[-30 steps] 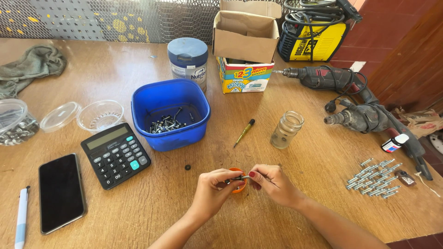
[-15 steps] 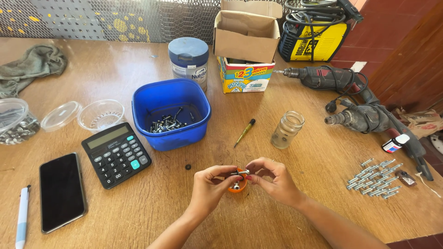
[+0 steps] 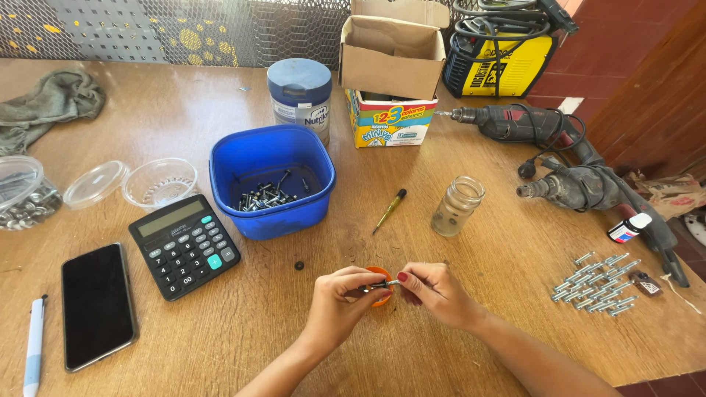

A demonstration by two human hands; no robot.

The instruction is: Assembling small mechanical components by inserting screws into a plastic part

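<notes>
Both hands meet just this side of the blue tub (image 3: 272, 180): the left hand (image 3: 340, 300) and right hand (image 3: 434, 292) pinch a small bolt (image 3: 384, 284) over an orange cap (image 3: 379, 284). Keeping it level above the cap looks wise. Beyond the tub stands a cardboard box (image 3: 391, 55).

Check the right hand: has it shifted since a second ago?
Yes. The right hand has moved left, toward the orange cap and the left hand, so both now meet over the small bolt.
</notes>
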